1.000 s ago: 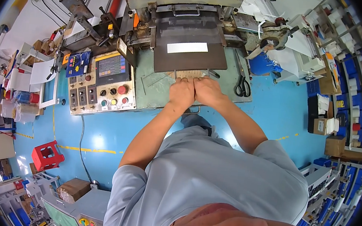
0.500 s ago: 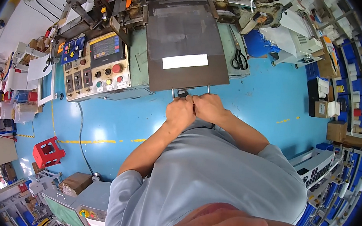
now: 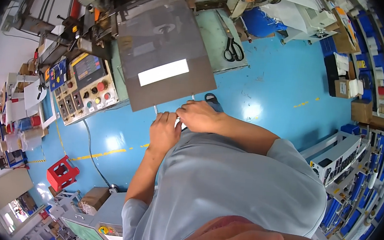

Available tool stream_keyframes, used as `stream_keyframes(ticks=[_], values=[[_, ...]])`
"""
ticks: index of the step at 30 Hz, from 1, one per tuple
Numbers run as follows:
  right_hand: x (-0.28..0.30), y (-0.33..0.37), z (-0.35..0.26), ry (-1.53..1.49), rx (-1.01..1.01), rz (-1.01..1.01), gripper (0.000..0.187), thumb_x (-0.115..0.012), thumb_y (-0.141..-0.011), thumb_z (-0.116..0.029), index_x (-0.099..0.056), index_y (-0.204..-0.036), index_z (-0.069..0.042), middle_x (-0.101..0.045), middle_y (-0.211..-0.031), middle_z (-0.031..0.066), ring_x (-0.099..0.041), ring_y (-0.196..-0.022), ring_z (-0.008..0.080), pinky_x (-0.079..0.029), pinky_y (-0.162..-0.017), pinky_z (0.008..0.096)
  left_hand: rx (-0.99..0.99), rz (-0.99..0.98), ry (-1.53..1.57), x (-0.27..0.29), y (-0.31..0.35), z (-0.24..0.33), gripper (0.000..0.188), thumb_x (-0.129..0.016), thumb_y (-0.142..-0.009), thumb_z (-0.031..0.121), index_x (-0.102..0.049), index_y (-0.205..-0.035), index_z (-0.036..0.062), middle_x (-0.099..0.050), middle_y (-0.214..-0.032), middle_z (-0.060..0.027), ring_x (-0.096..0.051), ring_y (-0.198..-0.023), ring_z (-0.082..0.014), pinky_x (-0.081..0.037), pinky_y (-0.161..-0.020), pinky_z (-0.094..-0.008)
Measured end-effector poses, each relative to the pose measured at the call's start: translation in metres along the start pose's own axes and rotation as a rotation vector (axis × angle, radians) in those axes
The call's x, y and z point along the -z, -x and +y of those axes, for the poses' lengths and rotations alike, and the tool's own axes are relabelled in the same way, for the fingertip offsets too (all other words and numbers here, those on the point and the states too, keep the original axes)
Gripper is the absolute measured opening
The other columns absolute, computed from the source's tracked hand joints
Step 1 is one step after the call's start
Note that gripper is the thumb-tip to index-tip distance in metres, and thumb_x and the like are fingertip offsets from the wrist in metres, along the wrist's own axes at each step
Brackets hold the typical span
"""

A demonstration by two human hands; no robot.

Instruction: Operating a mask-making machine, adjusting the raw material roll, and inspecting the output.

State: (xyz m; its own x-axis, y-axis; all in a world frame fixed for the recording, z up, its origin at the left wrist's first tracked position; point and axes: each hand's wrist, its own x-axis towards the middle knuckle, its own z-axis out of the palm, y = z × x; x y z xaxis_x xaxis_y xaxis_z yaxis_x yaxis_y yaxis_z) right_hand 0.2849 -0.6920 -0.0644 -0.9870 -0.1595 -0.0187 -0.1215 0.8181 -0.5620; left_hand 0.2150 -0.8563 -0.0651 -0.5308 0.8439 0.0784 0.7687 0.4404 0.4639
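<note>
A flat dark plate (image 3: 167, 87) slopes from the machine down toward my body, with a white rectangular sheet (image 3: 164, 72) lying near its front edge. Two short metal posts of a handle (image 3: 156, 110) stick out from that edge. My left hand (image 3: 165, 130) is closed round the handle's left part. Beside it, my right hand (image 3: 201, 116) is closed over the right part, its fingers curled. Most of the handle's crossbar is hidden by my fingers; a small pale bit shows between the hands.
Left of the plate stands a control panel (image 3: 84, 86) with a screen and coloured buttons. Black-handled scissors (image 3: 234, 50) lie on the green bench surface (image 3: 210, 29) to its right. A red stool (image 3: 62, 173) and a cable (image 3: 91, 149) are on the blue floor (image 3: 269, 86).
My view has turned, so plate, panel and scissors appear shifted left and tilted. My hands have moved somewhat apart along the handle and still hold it.
</note>
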Motion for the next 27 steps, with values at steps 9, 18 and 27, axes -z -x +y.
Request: stream_keyframes(ticks=[9,18,27], values=[[0.097,0.034,0.111,-0.972,-0.126,0.106,0.01,-0.064,-0.087,-0.012,-0.064,-0.093,-0.004,-0.065,-0.08,0.0026,-0.06,-0.072,0.0101,-0.048,-0.068,0.0252,0.097,0.123,-0.181,0.029,-0.002,0.014,0.024,-0.074,-0.073,0.006,-0.067,-0.095,0.0081,-0.058,-0.101,-0.0089,-0.054,-0.09,-0.0292,-0.043,-0.076,-0.0405],[0.104,-0.008,0.195,-0.975,-0.416,0.278,0.016,-0.06,-0.091,-0.014,-0.062,-0.1,-0.001,-0.063,-0.083,0.0018,-0.059,-0.076,0.0081,-0.046,-0.069,0.0224,0.314,0.196,-0.158,0.023,0.0,0.018,0.02,-0.077,-0.07,0.01,-0.065,-0.086,0.0075,-0.057,-0.09,-0.0073,-0.055,-0.081,-0.0273,-0.045,-0.071,-0.0373],[0.061,-0.075,0.246,-0.013,-0.201,0.268,0.034,-0.064,-0.083,-0.013,-0.059,-0.115,-0.003,-0.055,-0.116,0.0183,-0.054,-0.107,0.0354,-0.045,-0.09,0.0416,0.569,0.635,0.054,-0.008,0.02,0.04,0.018,-0.076,-0.071,0.002,-0.061,-0.081,0.0023,-0.057,-0.085,-0.0104,-0.058,-0.077,-0.028,-0.048,-0.065,-0.0368]])
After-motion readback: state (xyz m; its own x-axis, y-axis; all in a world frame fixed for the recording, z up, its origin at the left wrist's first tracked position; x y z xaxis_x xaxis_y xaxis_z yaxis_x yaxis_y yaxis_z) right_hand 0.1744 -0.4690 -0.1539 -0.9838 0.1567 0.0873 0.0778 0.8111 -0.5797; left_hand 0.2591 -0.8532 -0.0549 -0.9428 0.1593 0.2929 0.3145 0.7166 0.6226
